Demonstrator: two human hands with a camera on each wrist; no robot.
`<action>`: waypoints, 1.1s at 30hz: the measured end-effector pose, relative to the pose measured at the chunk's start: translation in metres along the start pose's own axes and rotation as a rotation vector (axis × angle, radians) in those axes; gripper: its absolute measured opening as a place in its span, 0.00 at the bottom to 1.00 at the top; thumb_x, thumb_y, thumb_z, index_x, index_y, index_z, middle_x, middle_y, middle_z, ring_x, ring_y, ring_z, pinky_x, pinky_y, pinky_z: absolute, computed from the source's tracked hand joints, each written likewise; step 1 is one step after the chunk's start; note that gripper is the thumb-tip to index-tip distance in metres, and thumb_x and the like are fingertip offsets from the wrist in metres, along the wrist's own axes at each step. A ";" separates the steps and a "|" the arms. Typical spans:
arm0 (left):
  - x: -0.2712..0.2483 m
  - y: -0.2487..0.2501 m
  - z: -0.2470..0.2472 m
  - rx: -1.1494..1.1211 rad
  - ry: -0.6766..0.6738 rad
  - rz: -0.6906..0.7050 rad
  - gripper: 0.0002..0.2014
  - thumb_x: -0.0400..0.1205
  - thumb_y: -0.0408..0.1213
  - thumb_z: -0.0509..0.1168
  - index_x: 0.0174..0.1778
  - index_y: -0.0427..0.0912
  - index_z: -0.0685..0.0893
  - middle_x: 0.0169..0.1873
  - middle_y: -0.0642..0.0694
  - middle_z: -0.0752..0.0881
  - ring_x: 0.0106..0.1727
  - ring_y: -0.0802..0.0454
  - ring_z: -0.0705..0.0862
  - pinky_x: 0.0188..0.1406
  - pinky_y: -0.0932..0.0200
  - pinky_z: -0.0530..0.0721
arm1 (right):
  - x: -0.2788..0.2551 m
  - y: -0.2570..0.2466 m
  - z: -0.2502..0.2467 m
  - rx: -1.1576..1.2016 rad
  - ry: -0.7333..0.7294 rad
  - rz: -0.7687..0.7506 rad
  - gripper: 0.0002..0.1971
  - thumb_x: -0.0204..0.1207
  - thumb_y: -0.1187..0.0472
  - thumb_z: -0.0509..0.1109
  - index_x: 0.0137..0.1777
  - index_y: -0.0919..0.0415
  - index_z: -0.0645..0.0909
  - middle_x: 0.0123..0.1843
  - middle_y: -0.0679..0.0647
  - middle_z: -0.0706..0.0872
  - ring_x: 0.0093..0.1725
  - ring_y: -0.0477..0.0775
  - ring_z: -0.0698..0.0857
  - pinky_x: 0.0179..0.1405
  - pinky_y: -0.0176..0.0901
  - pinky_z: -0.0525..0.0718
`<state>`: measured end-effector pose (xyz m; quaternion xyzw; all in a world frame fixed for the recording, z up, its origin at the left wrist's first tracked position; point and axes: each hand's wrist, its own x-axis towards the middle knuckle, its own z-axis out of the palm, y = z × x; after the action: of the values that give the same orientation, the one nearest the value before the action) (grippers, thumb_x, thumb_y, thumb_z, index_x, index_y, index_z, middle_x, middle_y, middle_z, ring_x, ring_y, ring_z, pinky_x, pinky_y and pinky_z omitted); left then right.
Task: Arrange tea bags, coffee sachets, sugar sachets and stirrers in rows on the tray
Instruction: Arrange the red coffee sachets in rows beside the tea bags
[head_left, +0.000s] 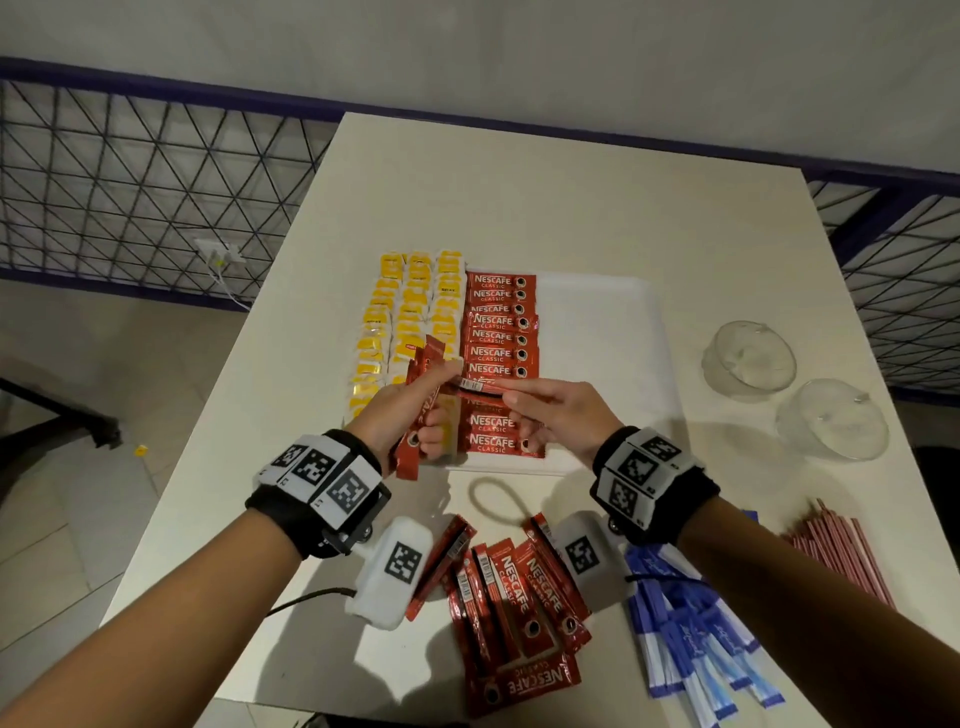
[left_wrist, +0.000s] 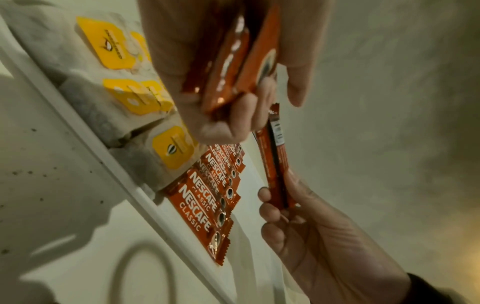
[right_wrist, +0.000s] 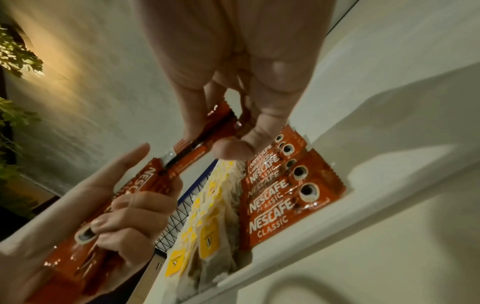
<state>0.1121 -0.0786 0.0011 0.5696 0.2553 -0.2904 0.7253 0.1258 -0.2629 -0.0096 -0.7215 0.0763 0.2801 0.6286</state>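
Head view, bench: we've got a pale bench (head_left: 519, 197) carrying everything here.
Tray: white tray (head_left: 597, 322) sits mid-bench, its right part bare.
Tea bags: yellow-tagged tea bags (head_left: 410, 306) fill three columns along the tray's left side.
Coffee row: red Nescafe sachets (head_left: 498, 338) lie in one overlapping column just right of the tea bags, running toward the tray's near edge.
Loose coffee: more coffee sachets (head_left: 514, 597) are heaped on the bench near us, off the tray.
Sugar: blue and white sugar sachets (head_left: 691, 639) are piled to the right of that heap.
Stirrers: red striped stirrers (head_left: 841, 551) lie at the bench's right edge.
Bowls: two clear glass bowls (head_left: 748, 358) stand right of the tray.
Left hand: our left hand (head_left: 410, 410) has its fingers curled round a small stack of coffee sachets (head_left: 421, 405), above the tray.
Right hand: our right hand (head_left: 561, 415) has fingers and thumb pinched on a single sachet (head_left: 480, 385), back side up, its far end at the left hand's stack.
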 end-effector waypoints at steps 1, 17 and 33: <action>0.001 0.001 0.000 0.012 0.012 -0.018 0.16 0.78 0.50 0.67 0.31 0.44 0.74 0.14 0.51 0.68 0.12 0.57 0.65 0.13 0.69 0.66 | 0.001 0.001 -0.001 -0.019 -0.001 -0.013 0.10 0.74 0.63 0.71 0.54 0.53 0.85 0.35 0.53 0.83 0.33 0.49 0.79 0.39 0.40 0.83; 0.010 -0.001 -0.012 0.346 0.008 -0.017 0.19 0.76 0.38 0.71 0.22 0.39 0.73 0.14 0.46 0.72 0.14 0.54 0.68 0.16 0.65 0.71 | -0.001 0.011 -0.010 -0.219 -0.038 -0.053 0.14 0.76 0.64 0.69 0.61 0.59 0.82 0.50 0.49 0.83 0.46 0.45 0.83 0.53 0.34 0.84; 0.006 -0.010 -0.010 0.510 0.113 0.024 0.14 0.79 0.31 0.65 0.29 0.40 0.71 0.16 0.48 0.72 0.12 0.55 0.66 0.13 0.68 0.64 | 0.001 0.039 -0.009 -0.587 0.104 0.039 0.08 0.75 0.65 0.71 0.53 0.60 0.86 0.51 0.50 0.86 0.49 0.46 0.82 0.47 0.26 0.78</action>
<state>0.1087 -0.0710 -0.0122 0.7524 0.2070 -0.3045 0.5462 0.1116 -0.2785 -0.0438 -0.8842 0.0380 0.2647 0.3830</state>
